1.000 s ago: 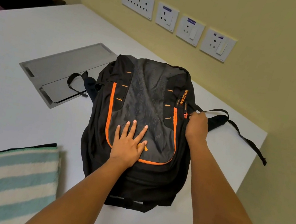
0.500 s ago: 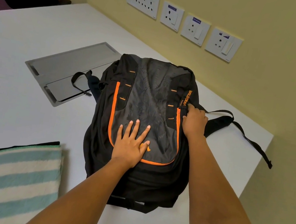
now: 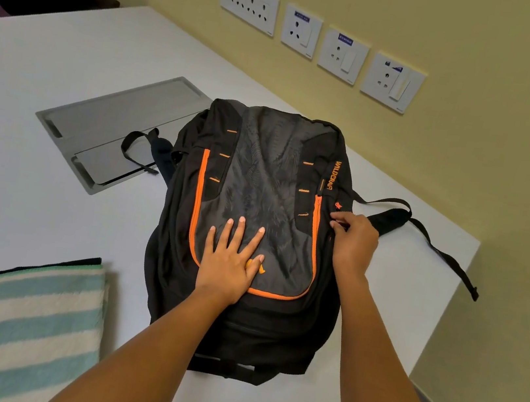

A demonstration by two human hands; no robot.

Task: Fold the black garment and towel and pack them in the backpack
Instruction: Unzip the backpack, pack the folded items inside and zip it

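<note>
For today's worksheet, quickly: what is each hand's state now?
Left hand: open, flat on the backpack.
Right hand: closed, pinching the backpack's side.

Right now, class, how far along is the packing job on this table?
Done: little; the teal-and-white striped towel lies unpacked, a black edge under it. In hand: the left hand presses the black, orange-trimmed backpack flat; the right hand pinches its side, seemingly a zip. Left: packing both.

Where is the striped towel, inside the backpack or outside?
Outside: the striped towel lies on the table, left of the backpack, apart from it.
</note>
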